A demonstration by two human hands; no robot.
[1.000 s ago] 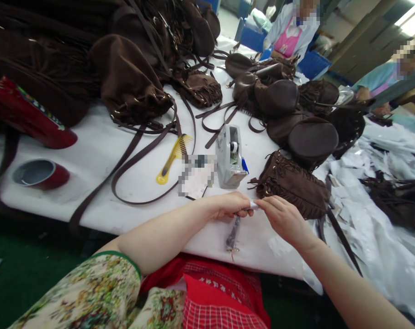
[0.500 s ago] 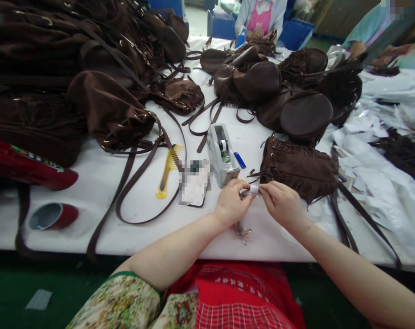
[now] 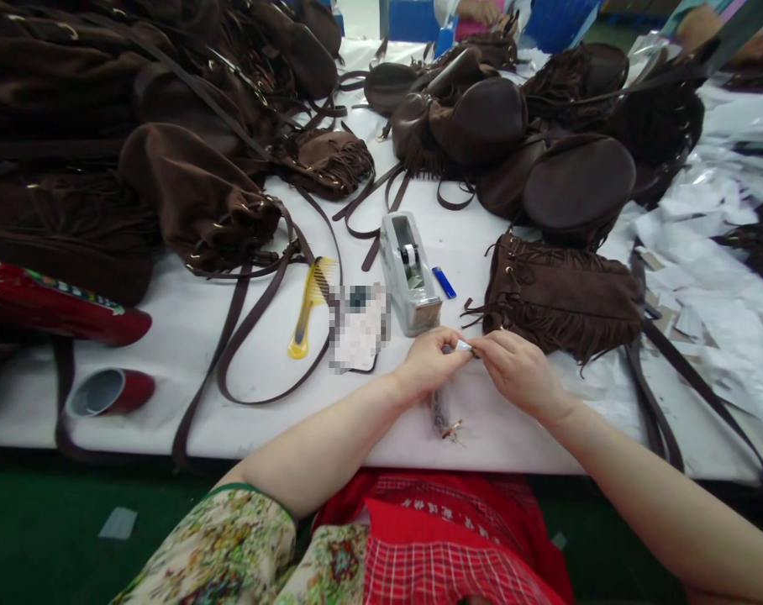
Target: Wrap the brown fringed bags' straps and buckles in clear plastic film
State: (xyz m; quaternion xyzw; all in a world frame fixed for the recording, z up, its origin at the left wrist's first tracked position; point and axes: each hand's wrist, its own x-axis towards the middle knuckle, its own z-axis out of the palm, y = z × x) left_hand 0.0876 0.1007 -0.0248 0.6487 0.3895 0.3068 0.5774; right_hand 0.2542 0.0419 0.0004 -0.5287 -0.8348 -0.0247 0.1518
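My left hand (image 3: pixel 427 363) is closed in a pinch on a small white strip (image 3: pixel 463 345) near the table's front edge. From the other side, the closed fingertips of my right hand (image 3: pixel 521 370) meet the strip at its right end. A thin grey bundle of strands (image 3: pixel 441 410) with frayed, coppery ends shows below my left hand; whether it joins the strip is hidden. Just beyond my fingers stands a grey tape dispenser (image 3: pixel 413 286). To the right of my hands lies a dark brown fringed bag (image 3: pixel 564 294) on its side.
A blue lighter (image 3: pixel 444 282), a phone (image 3: pixel 360 329) and a yellow comb (image 3: pixel 311 307) lie around the dispenser. Brown bags (image 3: pixel 198 197) heap up at left, others (image 3: pixel 576 189) at the back. A red cup (image 3: pixel 113 392) lies tipped at left. White wrapping (image 3: pixel 722 277) covers the right side.
The view has tipped down slightly, so less of the person across the table shows. Both hands stay together at the white strip, of which less is visible now.
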